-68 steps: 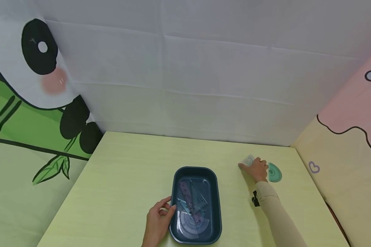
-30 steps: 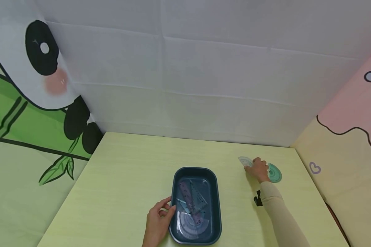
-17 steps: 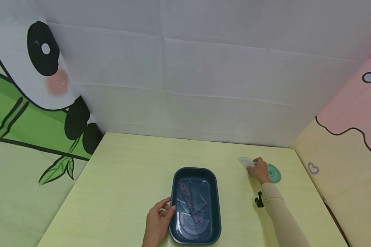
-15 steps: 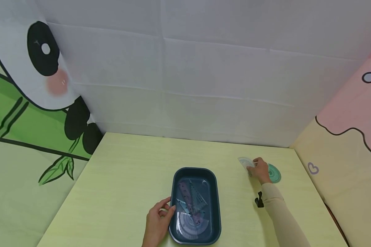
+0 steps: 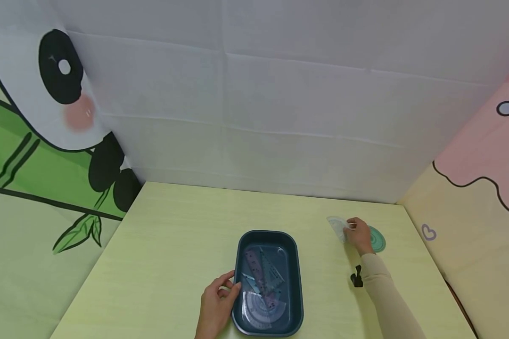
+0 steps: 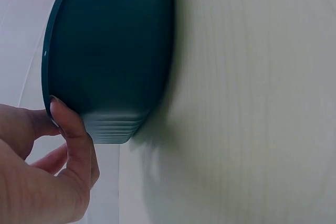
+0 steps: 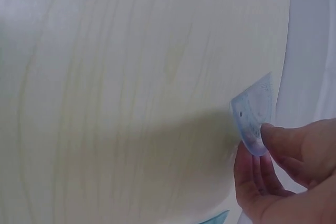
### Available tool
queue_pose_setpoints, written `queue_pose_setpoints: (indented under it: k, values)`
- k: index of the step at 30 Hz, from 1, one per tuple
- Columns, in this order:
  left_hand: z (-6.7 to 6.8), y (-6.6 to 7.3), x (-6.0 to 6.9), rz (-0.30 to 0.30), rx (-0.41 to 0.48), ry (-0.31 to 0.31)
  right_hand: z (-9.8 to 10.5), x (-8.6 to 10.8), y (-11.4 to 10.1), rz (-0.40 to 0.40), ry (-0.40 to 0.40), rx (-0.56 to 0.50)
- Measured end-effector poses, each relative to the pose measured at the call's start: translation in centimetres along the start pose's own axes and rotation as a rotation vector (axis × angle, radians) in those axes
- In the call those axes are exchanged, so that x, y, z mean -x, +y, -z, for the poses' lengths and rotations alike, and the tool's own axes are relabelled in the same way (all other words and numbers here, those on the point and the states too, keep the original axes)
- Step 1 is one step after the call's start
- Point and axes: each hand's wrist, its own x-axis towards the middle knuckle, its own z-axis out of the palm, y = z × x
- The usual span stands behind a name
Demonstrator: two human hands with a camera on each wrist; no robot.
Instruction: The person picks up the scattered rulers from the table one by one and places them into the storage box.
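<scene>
My left hand (image 5: 217, 301) pinches the left rim of a dark blue tray (image 5: 299, 282); the left wrist view shows the thumb and fingers at the rim of the tray (image 6: 110, 45). Inside lie a purple ruler (image 5: 255, 264), a clear set square (image 5: 273, 275), a small blue-edged piece and a clear protractor (image 5: 258, 313). At the far right, my right hand (image 5: 359, 237) holds another clear protractor (image 5: 336, 227) between thumb and fingers. In the right wrist view this protractor (image 7: 254, 103) is tilted, its lower end in the fingers. A green protractor (image 5: 378, 239) lies just right of that hand, partly hidden.
A pale wood-grain table (image 5: 174, 245) bears everything. A white sheet (image 5: 254, 117) stands behind it, with printed cloths on the left and right (image 5: 475, 155). A small black piece (image 5: 357, 278) shows by the right wrist.
My right hand has shifted slightly right and now grips the clear protractor by its right end, tilting it. The tray and left hand have stayed in place.
</scene>
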Motion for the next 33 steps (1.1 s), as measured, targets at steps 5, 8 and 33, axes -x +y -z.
queue_pose_setpoints:
  k: [5, 8, 33]
  values:
    - [-0.1, 0.05, -0.01, 0.003, 0.003, 0.001, 0.06, -0.01, 0.43, 0.017, 0.025, 0.0]
    - [-0.12, 0.03, 0.01, 0.005, 0.005, 0.0, 0.1, -0.04, 0.55, 0.028, 0.038, -0.006]
    - [-0.25, -0.15, -0.17, -0.005, 0.001, -0.001, 0.52, 0.04, 0.22, 0.008, 0.01, -0.134]
